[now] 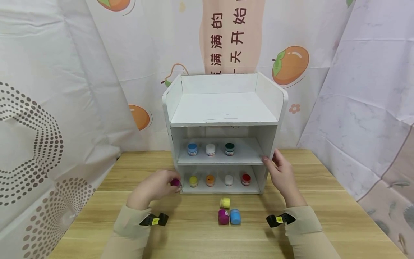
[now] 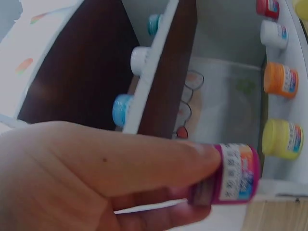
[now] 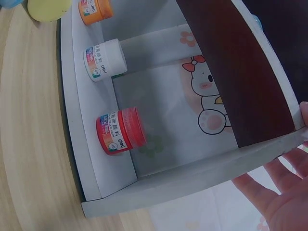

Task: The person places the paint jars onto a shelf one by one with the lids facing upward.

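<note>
My left hand (image 1: 158, 183) pinches a purple paint jar (image 2: 236, 173) between thumb and fingers, at the lower left front corner of a white two-tier shelf (image 1: 223, 124). In the left wrist view this jar is tilted, its label showing, close to a yellow paint jar (image 2: 283, 139) on the bottom tier. At the shelf's other side, my right hand (image 1: 283, 172) holds the right side panel (image 3: 207, 171), thumb at the front edge and fingers along the outer face. Yellow, orange (image 1: 210, 180), white (image 1: 228, 180) and red (image 1: 245, 179) jars stand along the bottom tier.
Blue (image 1: 192, 149), white (image 1: 210, 150) and dark green (image 1: 229, 149) jars stand on the middle tier. Before the shelf, yellow (image 1: 225, 203), purple (image 1: 223, 217) and blue (image 1: 235, 217) jars lie on the wooden table (image 1: 194, 237). A printed cloth (image 1: 148, 43) hangs behind.
</note>
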Demonstrator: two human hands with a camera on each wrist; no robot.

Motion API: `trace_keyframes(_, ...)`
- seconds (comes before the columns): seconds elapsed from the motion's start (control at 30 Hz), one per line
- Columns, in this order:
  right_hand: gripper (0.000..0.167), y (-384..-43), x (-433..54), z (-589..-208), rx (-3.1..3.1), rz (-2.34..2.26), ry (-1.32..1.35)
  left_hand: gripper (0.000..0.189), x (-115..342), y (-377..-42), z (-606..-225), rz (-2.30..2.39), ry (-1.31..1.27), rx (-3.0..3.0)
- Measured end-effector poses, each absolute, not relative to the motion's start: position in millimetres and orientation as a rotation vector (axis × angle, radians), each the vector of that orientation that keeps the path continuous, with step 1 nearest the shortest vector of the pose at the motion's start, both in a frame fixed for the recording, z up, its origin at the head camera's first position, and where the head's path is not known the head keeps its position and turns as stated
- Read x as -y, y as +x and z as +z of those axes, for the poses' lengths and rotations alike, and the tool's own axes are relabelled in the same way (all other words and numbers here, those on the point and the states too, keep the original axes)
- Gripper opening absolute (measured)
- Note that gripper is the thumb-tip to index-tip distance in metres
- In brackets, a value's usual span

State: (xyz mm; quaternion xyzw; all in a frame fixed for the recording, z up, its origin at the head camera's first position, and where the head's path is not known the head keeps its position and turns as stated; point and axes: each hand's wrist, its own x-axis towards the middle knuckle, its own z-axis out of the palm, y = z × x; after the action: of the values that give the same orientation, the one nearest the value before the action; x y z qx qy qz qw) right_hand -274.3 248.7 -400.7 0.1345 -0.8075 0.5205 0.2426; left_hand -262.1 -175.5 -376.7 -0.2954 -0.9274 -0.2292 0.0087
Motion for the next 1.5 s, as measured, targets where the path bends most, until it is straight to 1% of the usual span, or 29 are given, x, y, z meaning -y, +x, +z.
trace_keyframes(0.1, 0.05, -279, -253, -407, 2.199, 1.423, 0.367, 0.009, 167, -259, -375, -0.704, -0.958, 2.835)
trace_keyframes(0.3, 0.05, -279, -253, -407, 2.189, 1.419, 0.374, 0.027, 144, -247, -369, -0.659, -0.992, 2.751)
trace_keyframes(0.53, 0.05, -279, -251, -408, 2.189, 1.425, 0.371, 0.032, 117, -241, -369, -0.621, -0.973, 2.685)
trace_keyframes(0.73, 0.05, -281, -250, -411, 2.182, 1.435, 0.385, 0.03, 98, -242, -375, -0.645, -1.024, 2.569)
trace_keyframes(0.9, 0.05, -280, -248, -412, 2.168, 1.445, 0.386, 0.032, 76, -244, -375, -0.653, -1.081, 2.477)
trace_keyframes(1.0, 0.049, -275, -245, -405, 2.16, 1.433, 0.387, 0.033, 60, -247, -370, -0.653, -1.104, 2.438)
trace_keyframes(1.2, 0.046, -257, -234, -385, 2.16, 1.421, 0.398, 0.025, 33, -255, -353, -0.596, -1.125, 2.377)
trace_keyframes(1.5, 0.046, -255, -232, -382, 2.145, 1.42, 0.394, 0.021, 7, -276, -334, -0.4, -1.158, 2.276)
